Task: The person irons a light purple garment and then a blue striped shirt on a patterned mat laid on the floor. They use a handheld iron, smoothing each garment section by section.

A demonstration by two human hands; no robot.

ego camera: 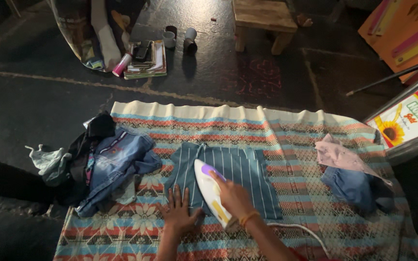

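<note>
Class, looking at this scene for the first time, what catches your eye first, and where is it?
The white iron, held by the right hand, sits on a striped garment at the middle of the patterned cloth. The left hand presses flat beside it. A heap of clothes lies at the cloth's left edge.

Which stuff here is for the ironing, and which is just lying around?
In use:
- white iron, gripped by right hand
- striped blue garment, pressed flat by left hand
- patterned cloth underneath

Lying about:
- heap of clothes
- folded clothes
- books, cups
- wooden stool
</note>
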